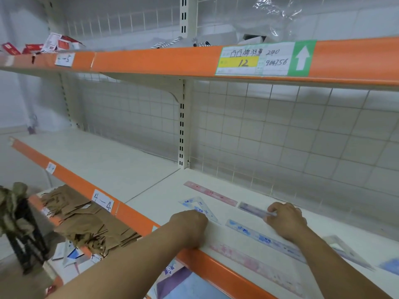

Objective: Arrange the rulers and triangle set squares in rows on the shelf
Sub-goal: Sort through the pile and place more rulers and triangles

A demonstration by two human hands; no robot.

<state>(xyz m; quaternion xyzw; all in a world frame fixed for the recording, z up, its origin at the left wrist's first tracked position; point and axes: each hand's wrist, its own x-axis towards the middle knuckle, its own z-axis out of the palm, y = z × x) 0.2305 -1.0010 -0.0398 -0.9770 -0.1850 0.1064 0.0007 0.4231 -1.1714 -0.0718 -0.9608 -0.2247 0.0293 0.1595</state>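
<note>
Blue plastic triangle set square [199,207] is gripped by my left hand [190,222]; my right hand [285,221] pinches a purple plastic ruler [251,208] on the shelf [133,169].

One head-worn wide-angle camera looks forward and slightly down, from close by, onto the shelf [254,190].
</note>
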